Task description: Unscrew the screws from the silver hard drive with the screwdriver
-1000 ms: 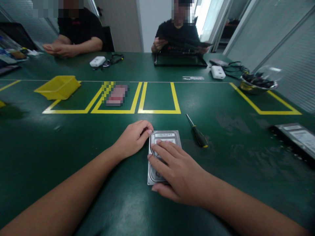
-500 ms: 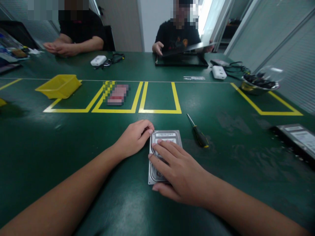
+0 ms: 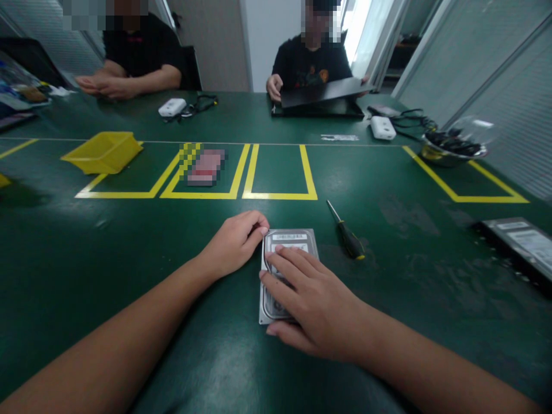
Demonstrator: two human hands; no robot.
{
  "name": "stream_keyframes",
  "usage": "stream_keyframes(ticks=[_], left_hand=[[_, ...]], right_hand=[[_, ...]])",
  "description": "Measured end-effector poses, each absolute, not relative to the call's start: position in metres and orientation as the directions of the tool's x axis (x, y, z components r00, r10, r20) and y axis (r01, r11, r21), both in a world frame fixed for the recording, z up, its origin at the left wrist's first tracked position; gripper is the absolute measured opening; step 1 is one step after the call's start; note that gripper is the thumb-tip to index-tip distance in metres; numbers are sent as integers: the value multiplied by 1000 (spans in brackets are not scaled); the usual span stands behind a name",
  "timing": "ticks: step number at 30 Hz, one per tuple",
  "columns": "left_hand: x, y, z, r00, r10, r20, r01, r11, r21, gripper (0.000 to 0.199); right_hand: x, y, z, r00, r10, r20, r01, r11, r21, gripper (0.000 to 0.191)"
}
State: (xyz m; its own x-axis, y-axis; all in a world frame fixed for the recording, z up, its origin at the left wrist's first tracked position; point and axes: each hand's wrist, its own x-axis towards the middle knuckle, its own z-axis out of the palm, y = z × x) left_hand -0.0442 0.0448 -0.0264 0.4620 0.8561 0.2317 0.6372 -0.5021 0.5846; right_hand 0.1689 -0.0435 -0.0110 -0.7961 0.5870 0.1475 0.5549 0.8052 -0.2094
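Observation:
A silver hard drive with a white label lies flat on the green table in front of me. My right hand rests palm down across its lower part, fingers stretched and slightly spread, thumb past the near edge. At the drive's far left corner, my left hand has its fingers curled, thumb and forefinger pinched on the corner. Right of the drive lies a screwdriver with a black and yellow handle, its shaft pointing away from me. Much of the drive's face is hidden under my right hand.
Another hard drive is at the right edge. A yellow bin and a blurred pinkish item stand by yellow tape outlines. A metal bowl of dark parts is back right. Across the table, a person holds a dark panel.
My hands and the hard drive keep the same place. Across the table, the person's dark panel has tipped, showing more of its face.

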Motion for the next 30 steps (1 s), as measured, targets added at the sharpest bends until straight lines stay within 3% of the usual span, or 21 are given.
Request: stream_keyframes(ticks=[19,30], left_hand=[[-47,47,-22,430,893,134,608,-397,688,15],[-50,51,-19,483,864,143,585,-440,681,15]], right_hand=[[168,-43,-11,-792,593,146,561,801,-209,62],[168,-44,-11,-792,591,151,558,802,-212,62]])
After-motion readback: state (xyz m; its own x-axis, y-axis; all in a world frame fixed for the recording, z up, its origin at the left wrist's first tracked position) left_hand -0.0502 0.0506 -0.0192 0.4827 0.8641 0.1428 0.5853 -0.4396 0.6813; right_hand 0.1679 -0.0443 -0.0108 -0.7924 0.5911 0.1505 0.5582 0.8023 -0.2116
